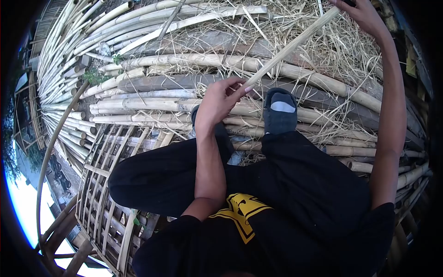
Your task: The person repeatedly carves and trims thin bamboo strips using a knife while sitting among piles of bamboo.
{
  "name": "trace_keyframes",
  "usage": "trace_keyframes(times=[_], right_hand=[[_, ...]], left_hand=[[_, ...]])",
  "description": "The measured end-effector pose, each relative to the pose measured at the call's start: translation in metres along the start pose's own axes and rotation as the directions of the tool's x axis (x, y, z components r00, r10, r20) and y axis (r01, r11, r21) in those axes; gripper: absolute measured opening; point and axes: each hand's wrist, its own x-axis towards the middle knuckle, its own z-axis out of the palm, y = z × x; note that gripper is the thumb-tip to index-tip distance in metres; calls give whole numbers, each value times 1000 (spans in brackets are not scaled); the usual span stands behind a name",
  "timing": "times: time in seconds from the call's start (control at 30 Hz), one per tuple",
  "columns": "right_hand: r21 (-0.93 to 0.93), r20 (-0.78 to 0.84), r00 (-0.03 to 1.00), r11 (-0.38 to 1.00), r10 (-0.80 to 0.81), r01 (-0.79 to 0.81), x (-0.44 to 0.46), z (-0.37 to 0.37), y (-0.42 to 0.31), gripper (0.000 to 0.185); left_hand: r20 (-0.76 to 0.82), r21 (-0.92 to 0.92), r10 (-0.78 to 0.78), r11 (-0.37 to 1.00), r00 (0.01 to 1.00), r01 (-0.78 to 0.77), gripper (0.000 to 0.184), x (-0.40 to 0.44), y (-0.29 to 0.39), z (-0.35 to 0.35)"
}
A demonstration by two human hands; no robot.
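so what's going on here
A person has a long, flat, pale strip stretched between their hands: the left hand pinches its near end, the right hand is at its far end, partly out of view. Straw-coloured shavings and round, pale bamboo poles lie ahead.

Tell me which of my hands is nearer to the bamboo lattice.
Left. Your left hand is up and right of the bamboo lattice, at the bamboo strip's lower end; your right hand is farther right, near its upper end.
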Motion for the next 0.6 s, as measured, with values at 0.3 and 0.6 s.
trace_keyframes(times=[0.3,0.6], right_hand=[[34,-26,999,999,-24,25,1,10,9,40],[188,5,995,977,101,-100,-2,5,3,38]], left_hand=[[-102,-68,20,997,995,-27,21,5,-9,0],[-231,-536,-38,839,972,-95,18,8,-9,6]])
